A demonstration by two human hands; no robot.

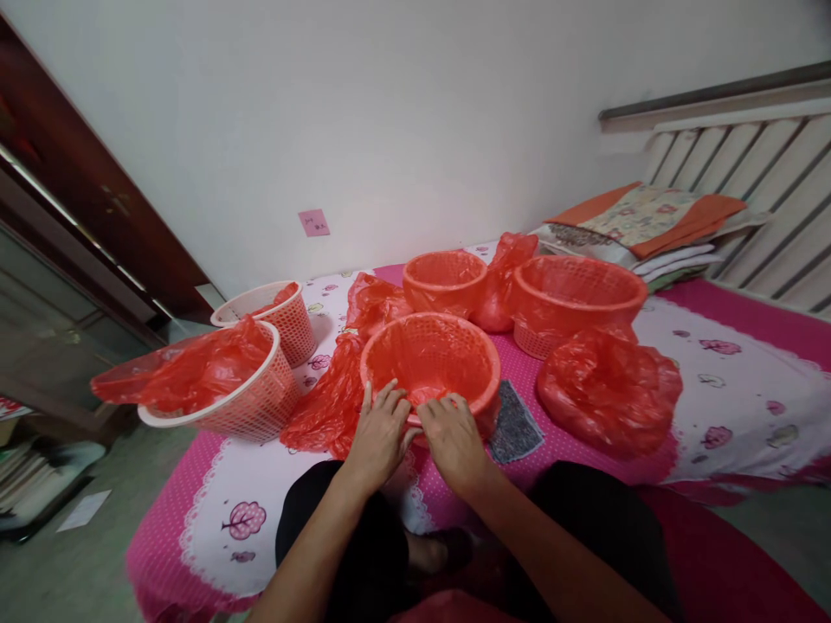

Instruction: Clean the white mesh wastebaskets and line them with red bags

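A basket [484, 346] lined with a thin red plastic bag [425, 359] stands in front of me, the bag folded over its rim. Both hands are at the near rim. My left hand [382, 426] is closed over the bag's edge, thumb toward the right hand. Close beside it, my right hand [451, 433] has its fingers curled over the same rim and film. Part of each thumb and the bag under the palms are hidden. More red film [331, 402] lies crumpled against the basket's left side.
Two lined baskets [445, 270] [581, 290] stand behind. At left are two pale baskets [276, 407] [299, 324] holding red film. A bunched red bag [610, 394] lies right, near a grey cloth [514, 424]. Folded textiles [655, 216] sit by the radiator [766, 190]. Everything rests on a pink patterned cover [214, 484].
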